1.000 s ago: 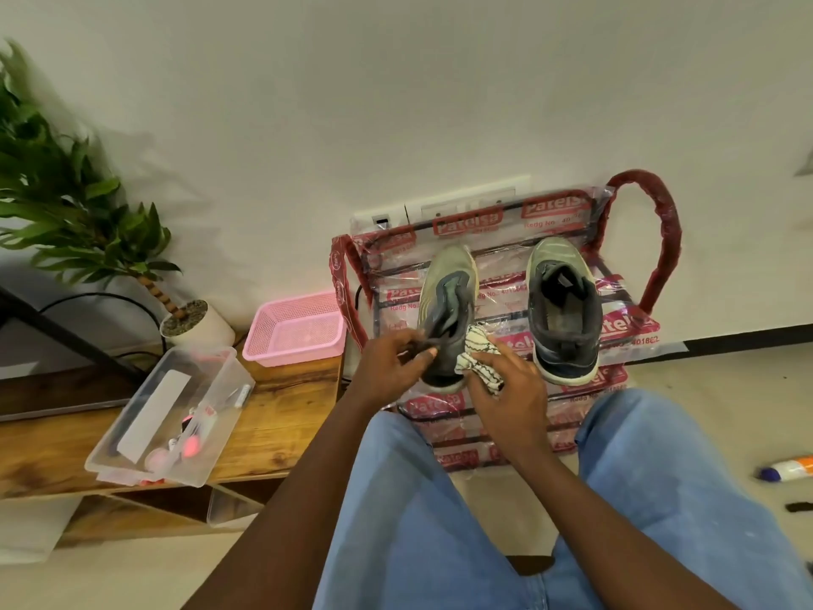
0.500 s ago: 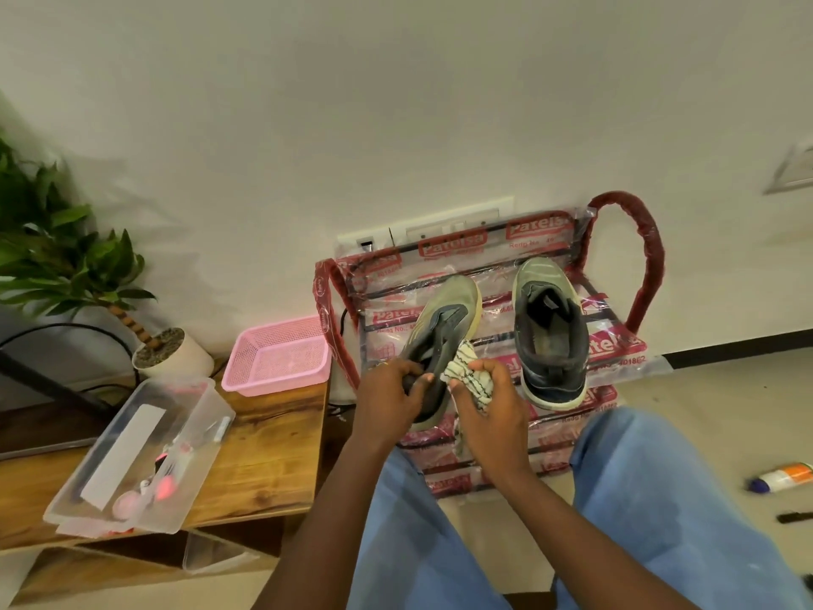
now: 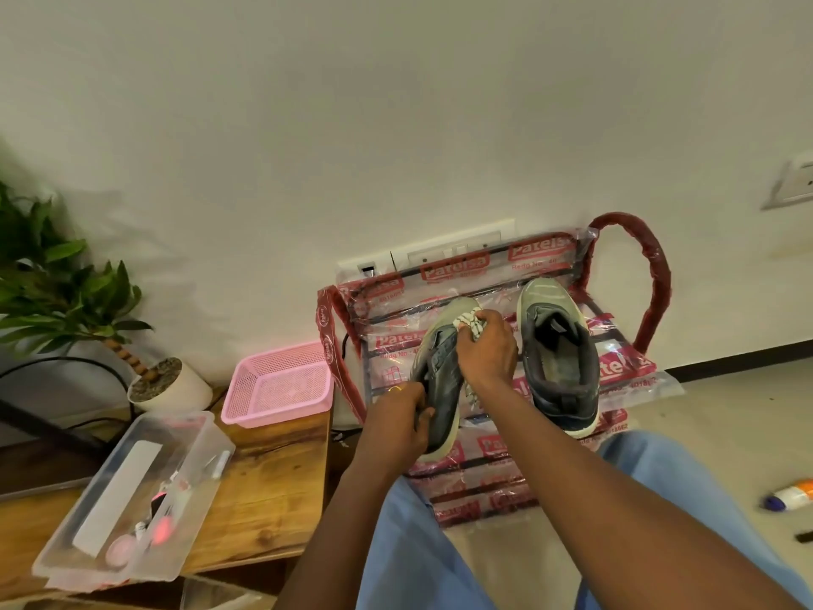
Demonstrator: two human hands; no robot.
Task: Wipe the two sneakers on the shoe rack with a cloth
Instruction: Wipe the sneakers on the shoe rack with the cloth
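Two grey-green sneakers are at a shoe rack (image 3: 655, 275) with red handles, still wrapped in printed plastic. The left sneaker (image 3: 440, 376) is tilted on its side, and my left hand (image 3: 398, 422) grips it at the heel. My right hand (image 3: 486, 352) holds a white patterned cloth (image 3: 470, 323) bunched against the toe end of that sneaker. The right sneaker (image 3: 556, 354) stands upright on the rack's top shelf, untouched.
A pink mesh basket (image 3: 279, 383) and a clear plastic box (image 3: 132, 499) of small items sit on a wooden bench (image 3: 264, 490) at the left. A potted plant (image 3: 169, 385) stands behind them. A white and orange tube (image 3: 789, 495) lies on the floor at right.
My right hand has slid the cloth up the left sneaker from near the heel to the toe. My left hand has tipped the sneaker onto its side.
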